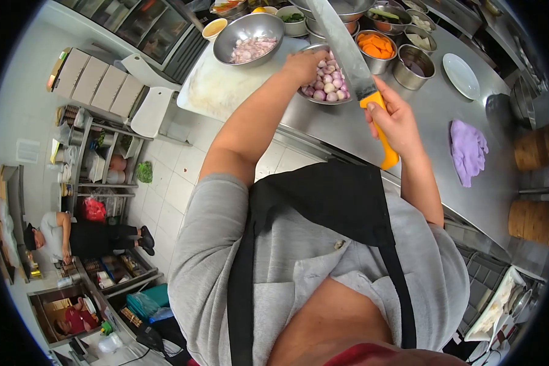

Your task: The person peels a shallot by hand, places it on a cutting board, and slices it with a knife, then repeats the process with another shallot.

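My right hand (pixel 396 117) is wrapped round the yellow handle of a large knife (pixel 349 58), whose broad blade points up and away over the bowls. My left hand (pixel 305 67) reaches over the left side of a metal bowl (pixel 326 102) of peeled purple shallots (pixel 330 79). Its fingers are bent down among the shallots, and what they hold is hidden. To the left, another metal bowl (pixel 224 47) with cut shallots (pixel 250 49) sits on a white cutting board (pixel 210 85).
Metal containers with sliced carrots (pixel 375 46) and other food crowd the back of the steel counter (pixel 360 131). An oval white plate (pixel 461 75) and a purple cloth (pixel 468 149) lie to the right. A co-worker (pixel 73 235) stands by shelves at far left.
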`<control>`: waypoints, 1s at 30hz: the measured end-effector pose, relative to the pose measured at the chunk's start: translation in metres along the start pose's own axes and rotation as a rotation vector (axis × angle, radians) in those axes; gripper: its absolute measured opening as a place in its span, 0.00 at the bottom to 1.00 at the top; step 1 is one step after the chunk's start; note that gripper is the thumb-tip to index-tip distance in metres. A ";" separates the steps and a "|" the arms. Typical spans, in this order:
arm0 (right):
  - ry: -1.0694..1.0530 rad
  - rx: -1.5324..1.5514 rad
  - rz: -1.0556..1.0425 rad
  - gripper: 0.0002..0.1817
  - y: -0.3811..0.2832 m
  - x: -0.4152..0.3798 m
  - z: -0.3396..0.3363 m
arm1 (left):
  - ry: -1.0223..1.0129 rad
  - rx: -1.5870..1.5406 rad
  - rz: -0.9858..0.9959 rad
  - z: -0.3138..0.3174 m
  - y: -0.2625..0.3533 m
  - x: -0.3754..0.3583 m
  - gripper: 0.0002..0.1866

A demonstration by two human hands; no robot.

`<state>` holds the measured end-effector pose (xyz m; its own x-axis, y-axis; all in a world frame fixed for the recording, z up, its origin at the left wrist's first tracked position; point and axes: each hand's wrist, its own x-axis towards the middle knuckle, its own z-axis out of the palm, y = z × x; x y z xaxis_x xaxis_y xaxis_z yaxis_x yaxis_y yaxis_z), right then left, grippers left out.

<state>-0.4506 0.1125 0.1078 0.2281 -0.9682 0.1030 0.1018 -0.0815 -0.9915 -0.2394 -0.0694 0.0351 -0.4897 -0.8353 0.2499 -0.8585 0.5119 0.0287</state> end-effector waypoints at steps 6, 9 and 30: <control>-0.025 0.066 0.046 0.28 0.013 0.008 0.018 | -0.279 -0.162 -0.177 0.018 -0.009 0.028 0.19; -0.044 0.052 0.040 0.28 0.003 0.010 0.033 | -0.007 -0.243 -0.045 0.069 -0.046 0.041 0.17; -0.487 -0.809 0.072 0.30 0.072 0.052 0.125 | 0.360 -1.426 -0.876 -0.009 -0.132 -0.202 0.22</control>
<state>-0.3109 0.0860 0.0520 0.6050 -0.7871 -0.1200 -0.5893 -0.3413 -0.7323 -0.0258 0.0332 -0.0107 0.2457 -0.9611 -0.1264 0.0712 -0.1122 0.9911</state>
